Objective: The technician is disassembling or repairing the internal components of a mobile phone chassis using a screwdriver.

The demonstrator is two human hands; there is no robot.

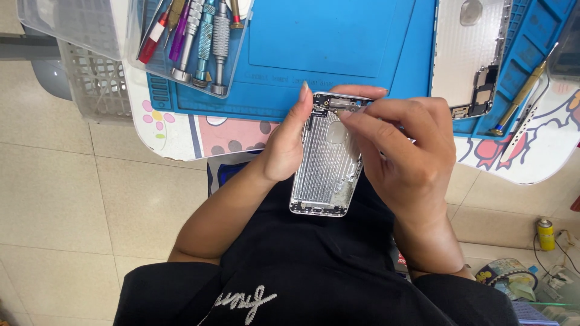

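Note:
A silver phone back housing (324, 169), emptied and showing its inner side, is held over my lap below the table edge. My left hand (284, 148) grips its left edge, fingers wrapped behind it and the thumb along the side. My right hand (402, 154) rests on the housing's right side, with thumb and forefinger pinched at the top corner near the camera hole; whether something small sits between those fingertips cannot be told.
A blue repair mat (326, 54) covers the table. A clear tray (193, 48) of several screwdrivers sits at its left. A second silver phone housing (468, 54) lies at the right, beside a brass-handled tool (522, 90). A white basket (96, 84) stands at the left.

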